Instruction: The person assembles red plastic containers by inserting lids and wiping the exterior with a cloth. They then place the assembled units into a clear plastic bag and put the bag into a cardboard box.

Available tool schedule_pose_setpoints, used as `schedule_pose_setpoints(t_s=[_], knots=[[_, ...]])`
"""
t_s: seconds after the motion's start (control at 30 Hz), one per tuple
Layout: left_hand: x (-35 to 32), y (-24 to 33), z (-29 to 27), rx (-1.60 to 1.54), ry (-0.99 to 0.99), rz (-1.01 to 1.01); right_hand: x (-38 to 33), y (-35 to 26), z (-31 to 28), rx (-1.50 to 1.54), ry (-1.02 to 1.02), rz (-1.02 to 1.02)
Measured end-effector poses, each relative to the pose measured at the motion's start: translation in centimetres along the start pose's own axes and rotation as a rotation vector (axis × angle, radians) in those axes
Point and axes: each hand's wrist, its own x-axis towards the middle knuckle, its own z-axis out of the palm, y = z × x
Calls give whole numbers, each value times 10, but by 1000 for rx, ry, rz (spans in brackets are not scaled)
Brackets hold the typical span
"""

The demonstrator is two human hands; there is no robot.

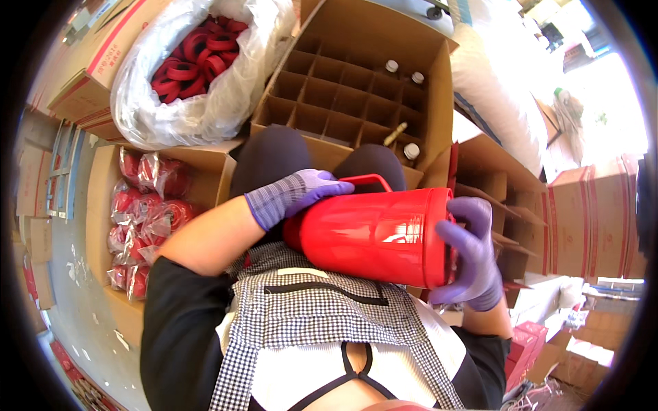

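Note:
A glossy red thermos jug point(370, 236) lies sideways across my lap, in front of the checked apron. Its red handle point(373, 181) is on the side toward my knees. My left hand point(312, 192), in a purple and grey glove, closes over the jug's narrower left end beside the handle. At the wide right end, my right hand point(473, 250) has its gloved fingers and thumb curved round the rim point(437, 236). What lies inside that end is mostly hidden by the right hand.
Beyond my knees stands a divided carton point(329, 103) with several white-capped items. A plastic-lined bag point(140, 103) of red rings point(199, 58) is at far left. Plastic-wrapped red parts point(147, 212) fill a carton nearer on the left. More cartons point(582, 219) stand right.

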Motion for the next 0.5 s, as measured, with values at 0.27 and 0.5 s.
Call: schedule_pose_setpoints(t_s=[0.27,0.5], knots=[[-46,-2,60,148,391,993,-53,-4,62,998,453,837],[-72,-2,54,-240,289,496,-68,-8,34,419,350,277]])
